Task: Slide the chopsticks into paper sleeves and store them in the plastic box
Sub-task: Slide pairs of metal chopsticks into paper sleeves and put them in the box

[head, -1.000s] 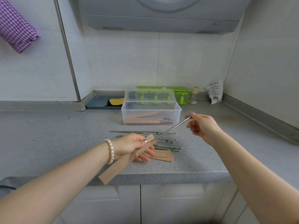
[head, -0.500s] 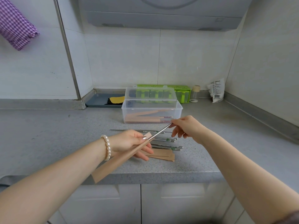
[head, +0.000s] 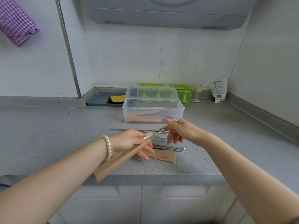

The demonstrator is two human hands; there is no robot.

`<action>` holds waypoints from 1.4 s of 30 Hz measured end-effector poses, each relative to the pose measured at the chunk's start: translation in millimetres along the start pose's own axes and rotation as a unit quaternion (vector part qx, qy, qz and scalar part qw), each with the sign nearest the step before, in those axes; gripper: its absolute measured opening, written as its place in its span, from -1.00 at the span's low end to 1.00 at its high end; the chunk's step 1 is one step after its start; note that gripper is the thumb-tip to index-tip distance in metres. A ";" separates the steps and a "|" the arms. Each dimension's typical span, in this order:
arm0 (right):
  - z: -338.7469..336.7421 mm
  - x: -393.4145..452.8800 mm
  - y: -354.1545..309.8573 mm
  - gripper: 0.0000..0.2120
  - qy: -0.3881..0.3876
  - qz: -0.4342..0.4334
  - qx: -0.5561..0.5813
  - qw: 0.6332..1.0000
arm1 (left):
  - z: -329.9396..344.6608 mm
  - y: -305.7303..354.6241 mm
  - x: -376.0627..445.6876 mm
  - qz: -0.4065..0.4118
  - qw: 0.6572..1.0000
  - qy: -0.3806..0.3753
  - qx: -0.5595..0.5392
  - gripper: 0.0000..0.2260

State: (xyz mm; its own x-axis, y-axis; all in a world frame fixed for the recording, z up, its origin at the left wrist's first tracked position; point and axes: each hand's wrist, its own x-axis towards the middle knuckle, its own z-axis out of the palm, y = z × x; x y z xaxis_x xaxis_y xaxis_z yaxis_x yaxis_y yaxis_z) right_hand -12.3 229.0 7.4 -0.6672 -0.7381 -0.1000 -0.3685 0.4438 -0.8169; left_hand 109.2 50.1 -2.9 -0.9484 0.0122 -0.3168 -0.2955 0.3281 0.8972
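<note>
My left hand [head: 129, 141] grips a brown paper sleeve [head: 119, 160] that slants down past the counter edge. A metal chopstick pair [head: 157, 134] sticks out of the sleeve's open top by a short length. My right hand [head: 179, 130] pinches the chopsticks' far end with thumb and forefinger. Several loose metal chopsticks [head: 168, 147] lie on the counter under my hands, beside a small stack of empty paper sleeves [head: 163, 156]. The clear plastic box [head: 181, 110] stands behind them with its lid up, holding sleeved chopsticks.
A green container [head: 186, 90] and a small jar [head: 197, 93] stand behind the box by the wall. A white packet [head: 218, 91] leans in the right corner. A dark tray [head: 98, 99] with a yellow item sits at back left. The counter edge [head: 161, 177] runs below my hands.
My right hand has pushed the chopsticks much deeper into the sleeve, moving down and left toward my left hand. Only a short length now shows.
</note>
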 end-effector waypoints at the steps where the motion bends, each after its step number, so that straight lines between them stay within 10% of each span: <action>1: -2.0 1.1 0.6 -0.59 0.025 -0.007 0.016 1.000 | -0.7 0.1 0.6 0.000 1.000 0.000 -0.009 -0.71; 5: -17.1 4.2 7.7 -0.98 0.135 -0.038 -0.009 0.990 | -7.7 -1.6 2.1 -0.004 0.998 0.050 -0.028 -0.71; 10: -19.9 4.3 41.6 -0.96 0.053 0.016 -0.166 0.985 | -16.2 -9.0 4.2 -0.025 0.993 0.087 -0.079 -0.72; 17: -26.7 23.2 76.1 -0.87 0.229 0.040 -0.147 0.961 | -13.9 -12.9 5.4 -0.041 0.993 0.078 -0.083 -0.78; 27: -7.2 55.5 78.2 -0.79 0.203 0.038 -0.221 0.953 | -15.9 -21.4 2.5 -0.041 0.995 0.058 -0.068 -0.82; 33: -12.7 52.9 74.7 -0.87 0.222 0.026 -0.135 0.965 | -18.8 -22.3 0.6 -0.040 0.997 0.045 -0.055 -0.82; 42: -44.0 13.6 48.8 -0.86 0.204 -0.041 0.369 0.906 | -12.0 -15.3 3.8 -0.030 0.998 0.026 -0.049 -0.80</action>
State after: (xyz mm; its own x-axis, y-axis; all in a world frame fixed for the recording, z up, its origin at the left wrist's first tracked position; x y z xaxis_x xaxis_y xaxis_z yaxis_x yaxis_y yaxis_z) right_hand -67.9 262.9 -8.9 -0.8959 -0.4381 0.0737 0.0048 -0.1754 -0.9845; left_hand 108.8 33.8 -14.1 -0.9329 -0.0540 -0.3560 -0.3585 0.2323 0.9042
